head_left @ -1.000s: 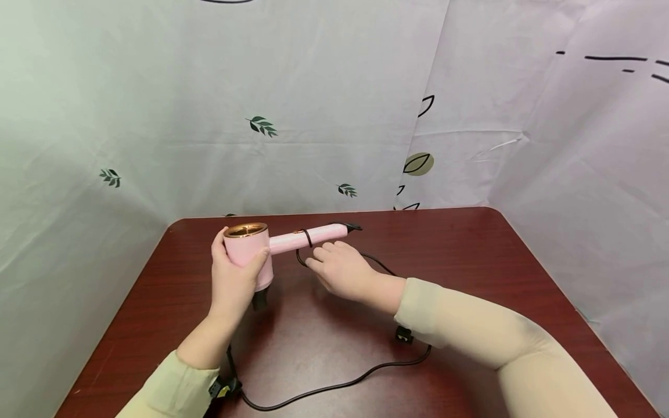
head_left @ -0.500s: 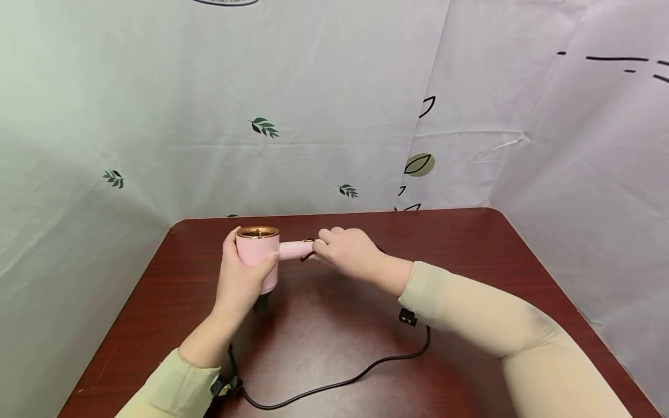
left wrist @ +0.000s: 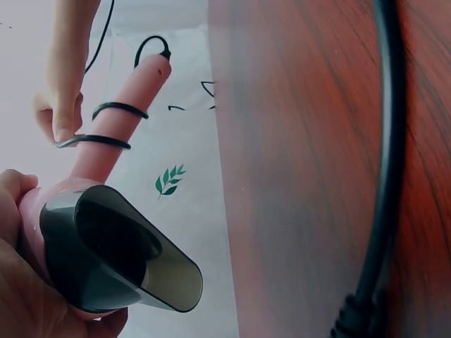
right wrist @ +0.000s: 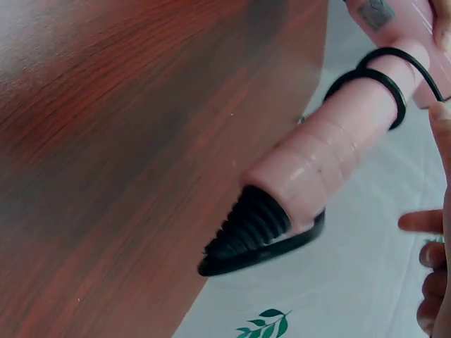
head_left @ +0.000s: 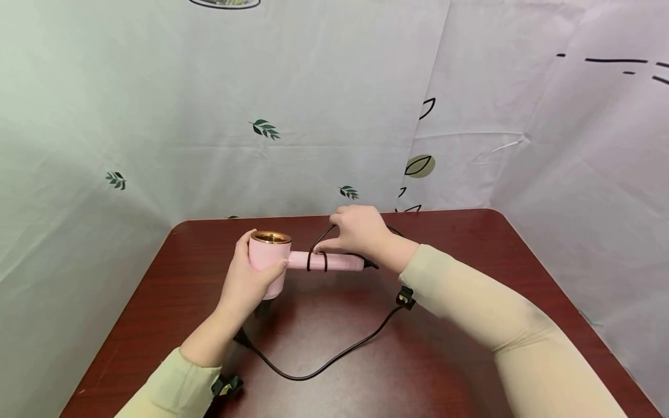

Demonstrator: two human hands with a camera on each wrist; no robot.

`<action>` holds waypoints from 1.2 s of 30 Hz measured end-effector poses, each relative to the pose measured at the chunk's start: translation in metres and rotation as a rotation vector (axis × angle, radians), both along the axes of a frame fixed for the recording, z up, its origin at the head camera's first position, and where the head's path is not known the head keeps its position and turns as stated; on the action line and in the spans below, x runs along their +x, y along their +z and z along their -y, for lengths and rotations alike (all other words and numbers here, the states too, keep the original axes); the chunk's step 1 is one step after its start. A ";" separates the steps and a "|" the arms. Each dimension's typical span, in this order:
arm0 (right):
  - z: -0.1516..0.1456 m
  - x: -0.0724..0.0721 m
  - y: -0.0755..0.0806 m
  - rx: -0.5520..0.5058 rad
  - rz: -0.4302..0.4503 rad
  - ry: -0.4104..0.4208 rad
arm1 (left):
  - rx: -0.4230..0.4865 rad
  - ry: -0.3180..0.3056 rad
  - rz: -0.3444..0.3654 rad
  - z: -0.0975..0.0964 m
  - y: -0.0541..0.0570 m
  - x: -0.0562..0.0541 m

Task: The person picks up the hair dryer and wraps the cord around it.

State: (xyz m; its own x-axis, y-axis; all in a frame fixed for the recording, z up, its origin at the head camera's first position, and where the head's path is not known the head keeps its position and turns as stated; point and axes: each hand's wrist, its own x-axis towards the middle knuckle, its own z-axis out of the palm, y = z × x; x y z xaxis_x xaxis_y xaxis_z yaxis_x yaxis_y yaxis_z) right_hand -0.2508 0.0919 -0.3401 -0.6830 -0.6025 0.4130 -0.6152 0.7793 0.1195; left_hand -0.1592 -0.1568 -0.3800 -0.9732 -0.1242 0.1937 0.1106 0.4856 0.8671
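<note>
A pink hair dryer point(head_left: 270, 264) with a gold rim is held over the table, its handle point(head_left: 345, 263) pointing right. My left hand point(head_left: 250, 284) grips the barrel, thumb on the near side. A dark translucent nozzle point(left wrist: 106, 246) sits on the barrel's lower end. The black power cord point(left wrist: 106, 141) wraps round the handle in loops. My right hand point(head_left: 362, 229), just above the handle, pinches this cord between thumb and fingers. At the handle's end, the ribbed cord sleeve point(right wrist: 250, 222) shows with the cord bent back along it.
Below the hands a length of black cord point(head_left: 298, 379) hangs in a curve, its thicker end close by my left forearm. The table point(head_left: 460, 244) is dark red wood, with white printed cloth point(head_left: 313, 87) behind and at both sides. Small black devices point(head_left: 405, 298) are on both wrists.
My right hand has moved from below the handle over to above it, bringing the cord round. My left hand and the hair dryer have shifted slightly right and the handle is now nearly level.
</note>
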 end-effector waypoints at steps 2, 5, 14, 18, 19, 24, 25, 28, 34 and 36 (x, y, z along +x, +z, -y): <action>-0.001 -0.002 0.002 -0.001 0.070 0.003 | -0.001 -0.012 0.013 0.001 0.000 0.000; -0.002 -0.005 0.005 -0.026 0.144 0.032 | -0.002 -0.023 0.027 0.003 -0.001 0.000; -0.002 -0.019 0.005 -0.133 0.165 -0.005 | -0.009 -0.034 0.036 0.006 -0.007 -0.001; 0.000 -0.021 0.004 -0.175 0.157 -0.069 | -0.014 -0.034 0.027 0.006 -0.006 -0.001; 0.001 -0.022 0.004 -0.186 0.163 -0.091 | -0.015 -0.034 0.023 0.006 -0.005 -0.001; 0.000 -0.029 0.007 -0.207 0.224 -0.210 | -0.006 -0.035 0.014 0.008 -0.002 -0.001; -0.001 -0.030 0.008 -0.209 0.246 -0.233 | -0.004 -0.039 0.015 0.008 -0.002 0.000; -0.004 -0.035 0.010 -0.224 0.312 -0.292 | -0.012 -0.052 0.016 0.009 -0.002 0.001; -0.011 -0.044 0.015 -0.243 0.351 -0.357 | -0.016 -0.082 0.001 0.014 -0.002 0.004; -0.012 -0.046 0.017 -0.247 0.356 -0.358 | -0.013 -0.089 -0.011 0.016 -0.002 0.005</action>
